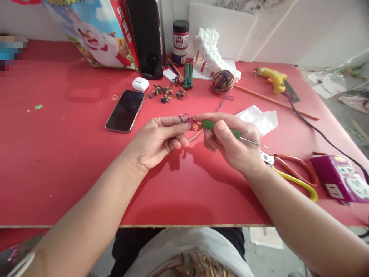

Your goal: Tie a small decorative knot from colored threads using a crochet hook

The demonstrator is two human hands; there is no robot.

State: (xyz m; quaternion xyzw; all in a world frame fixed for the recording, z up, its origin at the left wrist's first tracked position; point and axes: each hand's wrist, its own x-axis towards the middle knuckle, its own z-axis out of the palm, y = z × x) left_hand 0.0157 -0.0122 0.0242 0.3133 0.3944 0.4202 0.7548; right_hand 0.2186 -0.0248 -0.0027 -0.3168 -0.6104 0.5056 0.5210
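Note:
My left hand (164, 140) pinches a small multicoloured crochet piece (195, 125) between thumb and fingers, above the middle of the red table. Wrapped around the green handle of a crochet hook (220, 128), my right hand (235, 138) keeps its thin metal tip at the piece; a second metal end sticks out behind toward the right. Loose yarn loops show near the fingertips of both hands. A strand runs back to a variegated yarn ball (223, 82). Several small crocheted bits (166, 94) in the same colours lie beyond my left hand. My fingers partly cover the piece.
A phone (126, 111) and a white earbud case (140, 84) lie left of centre. Behind stand another phone (146, 42), a jar (180, 42) and a cartoon box (98, 36). Pliers (296, 175), a purple box (341, 177), a glue gun (272, 79) and tissue (258, 118) are right.

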